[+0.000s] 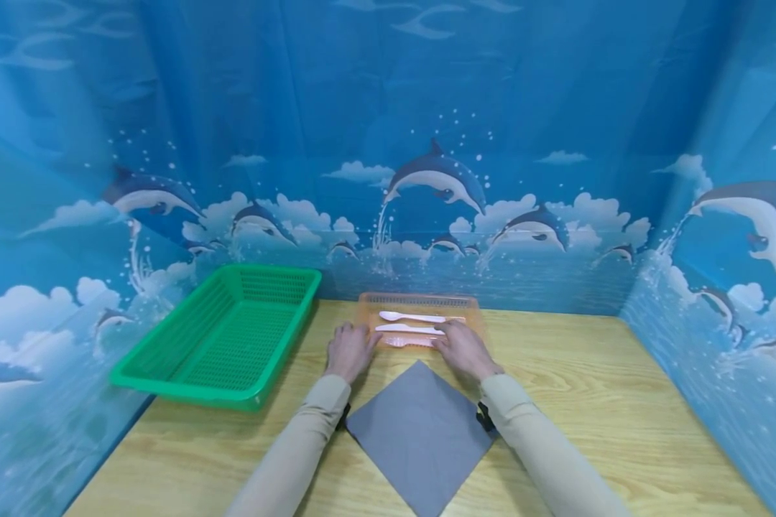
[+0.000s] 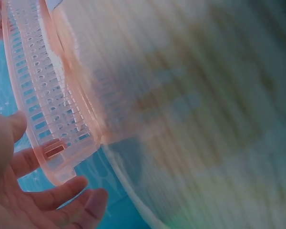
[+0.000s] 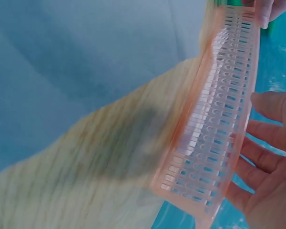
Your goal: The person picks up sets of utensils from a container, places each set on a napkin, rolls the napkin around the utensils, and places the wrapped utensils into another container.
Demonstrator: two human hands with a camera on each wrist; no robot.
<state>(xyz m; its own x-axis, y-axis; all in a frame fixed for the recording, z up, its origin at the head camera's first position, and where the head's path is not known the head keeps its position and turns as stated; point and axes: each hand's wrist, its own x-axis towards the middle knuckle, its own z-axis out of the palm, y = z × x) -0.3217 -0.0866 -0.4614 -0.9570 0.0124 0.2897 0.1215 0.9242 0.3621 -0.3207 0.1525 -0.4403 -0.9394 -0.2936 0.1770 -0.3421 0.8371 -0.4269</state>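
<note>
A translucent orange plastic basket (image 1: 420,298) lies at the back of the table with a white plastic spoon (image 1: 407,316), knife (image 1: 404,329) and fork (image 1: 404,342) side by side in it. My left hand (image 1: 350,350) grips the basket's left end; in the left wrist view the thumb meets the rim and the index finger (image 2: 26,162) shows behind the slotted wall. My right hand (image 1: 462,348) reaches over the basket's right part, fingertips by the knife and fork handles. In the right wrist view its fingers (image 3: 260,155) pass behind the rim, loosely bent; their tips are hidden.
A large green plastic basket (image 1: 259,366) stands at the left. Between the forearms a grey square cloth (image 1: 420,438) lies flat, one corner toward the orange basket. Blue dolphin-printed curtains (image 1: 388,179) border the wooden table (image 1: 588,388) at the back and sides.
</note>
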